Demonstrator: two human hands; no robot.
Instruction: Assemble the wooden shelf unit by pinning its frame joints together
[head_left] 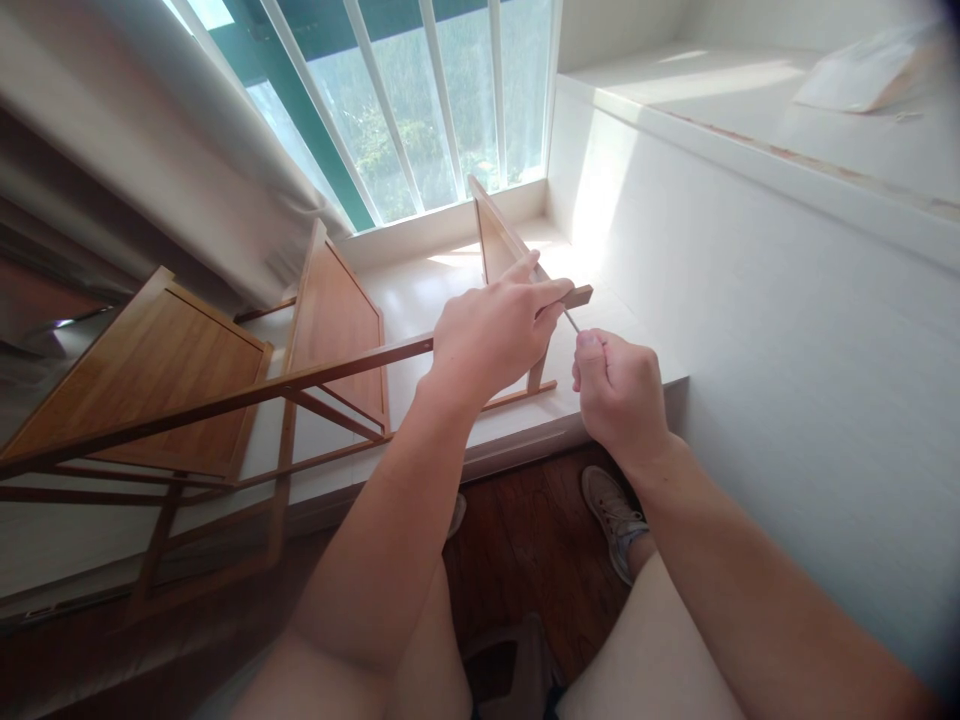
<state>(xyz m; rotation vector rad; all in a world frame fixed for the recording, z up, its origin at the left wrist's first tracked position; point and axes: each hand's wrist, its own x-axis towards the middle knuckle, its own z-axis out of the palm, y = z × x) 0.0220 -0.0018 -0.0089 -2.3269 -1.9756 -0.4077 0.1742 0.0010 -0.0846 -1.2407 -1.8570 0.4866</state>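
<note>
A wooden shelf rack (337, 370) lies on its side along the white window ledge, its panels standing up. My left hand (499, 325) is closed over the rail near its right end (579, 296), one finger stretched towards the rightmost panel (499, 235). Just to the right, my right hand (621, 390) is a fist around a tool with a thin metal shaft (571, 320). Its handle is hidden inside the fist. The shaft points up and left to the rail end beside my left fingers; its tip cannot be made out.
A barred window (420, 110) is behind the ledge, with a grey curtain (247, 150) at left. A white wall (787, 300) rises close on the right, topped by a surface bearing a pale packet (862, 75). Below are the dark wood floor (517, 540) and my shoe (611, 515).
</note>
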